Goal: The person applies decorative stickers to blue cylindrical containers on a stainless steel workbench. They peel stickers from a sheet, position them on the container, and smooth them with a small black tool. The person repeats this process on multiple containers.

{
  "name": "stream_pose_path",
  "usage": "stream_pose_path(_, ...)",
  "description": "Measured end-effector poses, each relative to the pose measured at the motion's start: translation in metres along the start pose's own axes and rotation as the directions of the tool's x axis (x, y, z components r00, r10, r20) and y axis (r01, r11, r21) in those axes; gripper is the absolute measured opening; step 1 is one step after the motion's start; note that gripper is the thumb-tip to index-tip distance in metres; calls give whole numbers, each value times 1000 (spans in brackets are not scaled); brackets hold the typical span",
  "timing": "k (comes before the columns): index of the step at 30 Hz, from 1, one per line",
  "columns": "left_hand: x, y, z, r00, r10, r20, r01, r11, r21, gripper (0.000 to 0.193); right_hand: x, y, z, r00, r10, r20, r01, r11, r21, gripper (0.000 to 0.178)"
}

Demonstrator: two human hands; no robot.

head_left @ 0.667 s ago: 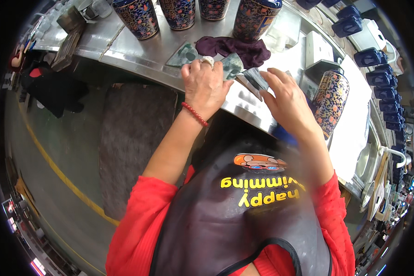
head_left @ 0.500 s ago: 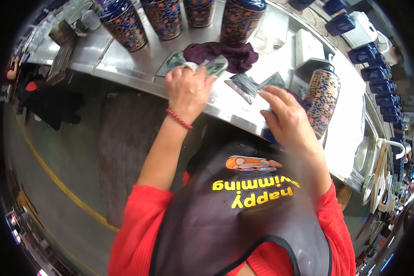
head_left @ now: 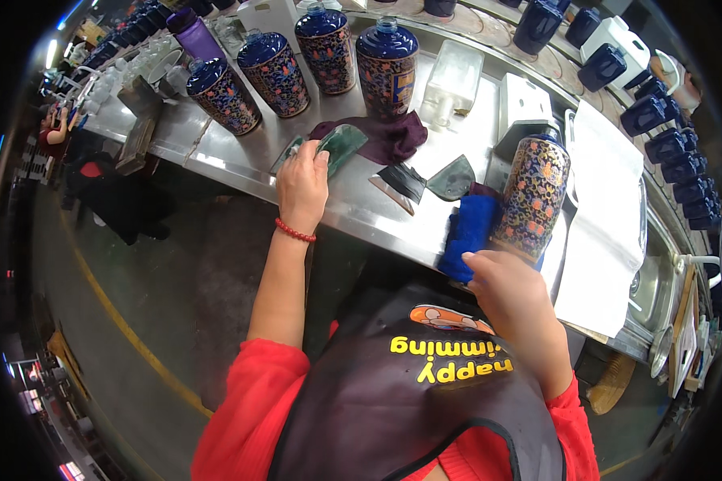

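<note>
Head view: my left fingers (head_left: 310,151) pinch a green scraper (head_left: 346,147); my right fingers (head_left: 489,263), blurred near the floral bottle (head_left: 535,186), I can't read.

Left hand (head_left: 302,184) holding green scraper (head_left: 345,146), right hand (head_left: 509,284) by patterned bottle (head_left: 535,192)

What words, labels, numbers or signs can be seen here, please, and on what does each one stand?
Dark apron: two lines of large yellow lettering, upside down in this view and partly covered; I won't copy the wording.
Patterned bottle behind the purple cloth: gold marks on a blue panel, too small to read.
I can make out no other readable text.
</note>
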State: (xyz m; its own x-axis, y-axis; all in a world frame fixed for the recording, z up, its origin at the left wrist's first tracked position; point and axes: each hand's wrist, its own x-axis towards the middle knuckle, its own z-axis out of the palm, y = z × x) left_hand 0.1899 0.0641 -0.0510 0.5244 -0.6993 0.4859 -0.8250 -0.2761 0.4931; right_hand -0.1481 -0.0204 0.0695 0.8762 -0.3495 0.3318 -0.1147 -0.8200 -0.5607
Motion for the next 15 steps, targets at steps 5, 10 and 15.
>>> stream_pose_path(5,-8,6,3,999,-34,42,32,998,46,20,-28,10,-15,994,10,-107,-5,999,41,36)
stream_pose_path(10,-12,22,-1,996,16,-89,16,939,344,30,-51,19,-25,988,62,-142,-52,996,71,33)
stream_pose_path(15,-27,73,5,975,201,90,-205,978,37,38,-66,35,-38,973,141,-181,-127,988,85,31)
